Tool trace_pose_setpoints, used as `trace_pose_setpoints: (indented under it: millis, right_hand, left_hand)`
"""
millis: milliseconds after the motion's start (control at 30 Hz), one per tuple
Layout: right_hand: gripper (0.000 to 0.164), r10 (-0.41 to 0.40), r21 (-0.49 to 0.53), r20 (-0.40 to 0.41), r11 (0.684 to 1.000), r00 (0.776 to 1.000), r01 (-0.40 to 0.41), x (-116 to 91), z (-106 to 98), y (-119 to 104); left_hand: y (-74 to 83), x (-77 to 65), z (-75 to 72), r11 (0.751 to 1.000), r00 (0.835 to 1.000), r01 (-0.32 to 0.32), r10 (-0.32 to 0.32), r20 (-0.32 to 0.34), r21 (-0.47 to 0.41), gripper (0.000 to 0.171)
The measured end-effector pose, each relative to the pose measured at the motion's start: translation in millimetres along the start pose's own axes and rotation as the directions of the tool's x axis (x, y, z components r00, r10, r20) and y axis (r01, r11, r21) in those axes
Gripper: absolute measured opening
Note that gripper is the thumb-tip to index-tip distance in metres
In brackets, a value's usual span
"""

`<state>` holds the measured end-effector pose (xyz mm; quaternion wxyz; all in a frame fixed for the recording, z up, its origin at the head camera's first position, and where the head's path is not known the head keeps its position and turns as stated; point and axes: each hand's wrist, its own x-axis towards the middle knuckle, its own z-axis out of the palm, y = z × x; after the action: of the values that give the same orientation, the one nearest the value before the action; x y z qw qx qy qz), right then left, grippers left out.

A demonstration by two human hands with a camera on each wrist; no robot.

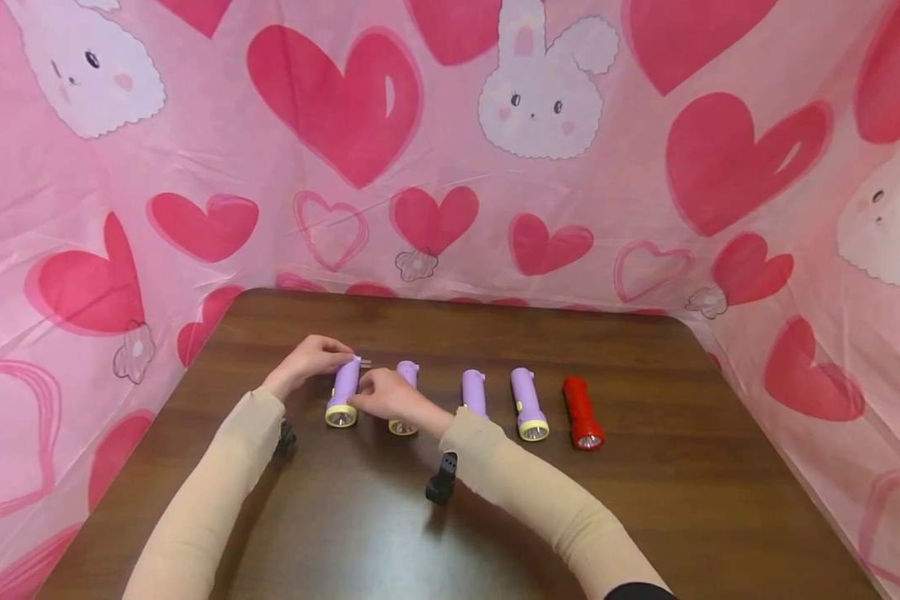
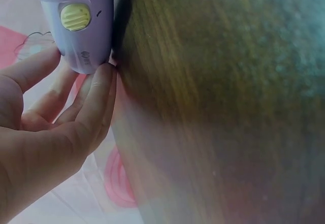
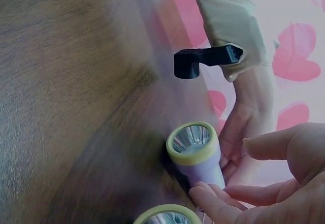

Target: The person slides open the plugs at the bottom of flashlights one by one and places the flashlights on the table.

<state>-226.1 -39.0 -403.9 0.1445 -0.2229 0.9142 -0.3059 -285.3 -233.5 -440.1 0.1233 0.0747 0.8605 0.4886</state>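
Beige sleeves [image 1: 547,483] stretch over the near part of the table [image 1: 322,542], the right sleeve hiding the lens end of the 3rd purple torch [image 1: 473,387]. Each wrist carries a black camera [image 1: 441,482], probably slung underneath to look along the fingers. Beyond, the left hand [image 1: 311,362] pinches the far end of the leftmost torch [image 1: 347,385], thumb on 1 side and fingertips on the other; held by its tail, its yellow switch [image 2: 75,17] and yellow rim [image 1: 341,415] stay uncovered. Whether that tail is raised, I cannot tell. The right hand [image 1: 393,396] is over the 2nd purple torch [image 1: 407,375], seemingly because it reaches across to the leftmost; its thumb and fingers stand partly apart, fingertips at that torch's right side, with no firm grip visible. Farther right lie the 4th purple torch [image 1: 527,396] and a red torch [image 1: 581,404]. All 5 torches form a row, lens ends near and tails far, perhaps for equal reach. Pink heart-print cloth [image 1: 450,108] hangs beyond, apparently as backdrop.
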Motion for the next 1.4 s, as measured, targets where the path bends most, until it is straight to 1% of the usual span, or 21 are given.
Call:
trace_pose_setpoints:
  millis: [133, 200, 367, 500, 633, 733, 933, 1033, 1200, 1400]
  right_hand:
    - [0.029, 0.004, 0.059, 0.004, 0.998, 1.0, -0.004, -4.1, -7.8, 2.5]
    - [0.029, 0.018, 0.079, 0.01, 0.997, 1.0, -0.019, -6.5, -12.4, 3.6]
    - [0.039, 0.058, 0.074, -0.002, 0.996, 0.998, -0.058, -10.1, -21.7, 8.1]
    - [0.045, 0.095, 0.087, -0.019, 0.992, 0.995, -0.093, -11.5, -26.9, 13.0]
    - [0.046, 0.115, 0.118, -0.027, 0.987, 0.993, -0.111, -14.0, -32.6, 17.7]
    - [0.045, 0.109, 0.123, -0.036, 0.987, 0.993, -0.104, -16.5, -36.7, 21.4]
    - [0.044, 0.123, 0.142, -0.058, 0.983, 0.991, -0.114, -21.6, -42.1, 31.4]
    - [0.045, 0.13, 0.158, -0.068, 0.98, 0.989, -0.118, -24.1, -44.6, 35.5]
    - [0.046, 0.129, 0.191, -0.083, 0.975, 0.988, -0.111, -26.8, -46.9, 41.4]
    - [0.047, 0.169, 0.215, -0.077, 0.965, 0.983, -0.149, -29.0, -46.0, 48.0]
  left_hand:
    - [0.1, 0.9, -0.9, 1.0, 1.0, 0.006, -0.006, 0.003, 0.024, 0.037]
    - [-0.1, 1.1, -1.1, 0.999, 1.0, 0.001, -0.002, 0.004, 0.033, 0.037]
    - [-0.4, 1.5, -1.5, 0.999, 1.0, -0.01, 0.01, 0.001, 0.052, 0.037]
    - [0.1, 1.5, -1.1, 0.998, 1.0, 0.007, -0.007, 0.004, 0.063, 0.038]
    - [1.8, 0.7, -1.3, 0.997, 1.0, 0.017, -0.017, 0.009, 0.07, 0.04]
    - [2.4, 1.5, -1.1, 0.998, 1.0, 0.023, -0.023, 0.009, 0.066, 0.04]
    - [1.6, 2.8, 0.1, 0.997, 0.999, 0.039, -0.04, 0.007, 0.066, 0.04]
    - [0.7, 2.9, 0.4, 0.997, 1.0, 0.031, -0.031, 0.003, 0.072, 0.04]
    - [1.1, 1.3, 0.3, 0.999, 1.0, 0.014, -0.014, -0.008, 0.053, 0.038]
    - [2.0, -0.9, 0.0, 0.999, 1.0, 0.023, -0.023, -0.01, 0.04, 0.039]
